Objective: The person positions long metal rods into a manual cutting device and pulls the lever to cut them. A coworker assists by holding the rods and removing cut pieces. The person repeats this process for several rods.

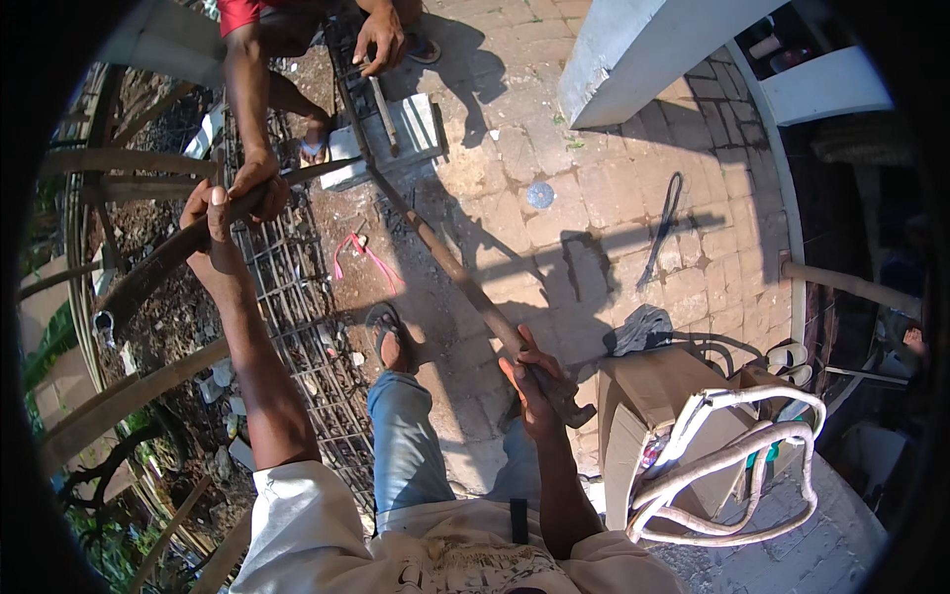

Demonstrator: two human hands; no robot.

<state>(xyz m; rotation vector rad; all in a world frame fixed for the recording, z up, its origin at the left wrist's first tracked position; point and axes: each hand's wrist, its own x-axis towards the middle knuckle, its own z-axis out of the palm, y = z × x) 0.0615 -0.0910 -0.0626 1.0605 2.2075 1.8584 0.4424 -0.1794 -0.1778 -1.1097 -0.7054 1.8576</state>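
Observation:
My left hand (210,220) is closed around a long dark pipe (158,262), whose hollow, pale-rimmed end points to the lower left. Right beside it, another person's hand (259,183) also grips the pipe. Its narrow far end reaches toward a long brown stick (450,262). My right hand (539,386) is wrapped round the near part of that stick, below which a hooked end sticks out. The stick slants up and left past a pale block (426,124). The person's other hand (381,40) is above a thin rod (383,114); whether it holds the rod is unclear.
Steel bar mesh (287,272) lies left of my legs, beside rubble and wooden poles (148,396). Pink string (361,259) lies near it. At right stand a cardboard box (673,391), a coiled pale hose (807,485) and a white pillar (633,69). A dark loop (663,223) lies on the paving.

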